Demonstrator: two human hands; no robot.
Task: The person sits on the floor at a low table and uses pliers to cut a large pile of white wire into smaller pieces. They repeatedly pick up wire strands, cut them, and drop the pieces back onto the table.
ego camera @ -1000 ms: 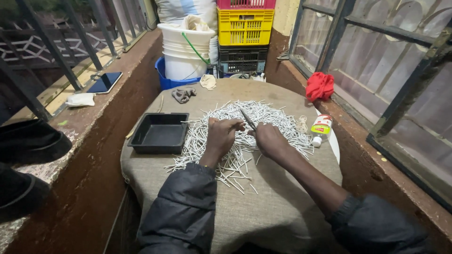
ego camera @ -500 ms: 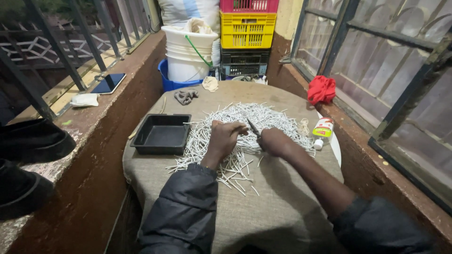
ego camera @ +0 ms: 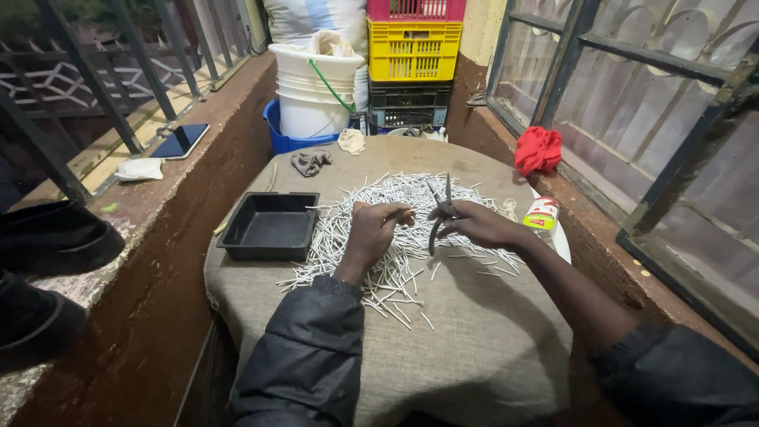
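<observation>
A heap of thin white sticks (ego camera: 371,207) lies spread over a round table covered in grey cloth (ego camera: 466,340). My left hand (ego camera: 373,231) rests over the heap and pinches one white stick (ego camera: 398,213) between thumb and fingers. My right hand (ego camera: 474,223) holds a pair of dark scissors (ego camera: 441,210) with the blades pointing up, just right of the stick's tip. An empty black rectangular tray (ego camera: 270,228) sits on the cloth to the left of my left hand.
A small bottle with a red and green label (ego camera: 541,213) lies at the table's right edge. A red cloth (ego camera: 538,149) sits on the right ledge. White buckets (ego camera: 315,88) in a blue tub and stacked crates (ego camera: 414,55) stand behind. A phone (ego camera: 180,141) lies on the left ledge.
Both hands have lifted slightly off the heap. The left hand now holds a single stick out toward the scissors, which have turned more upright.
</observation>
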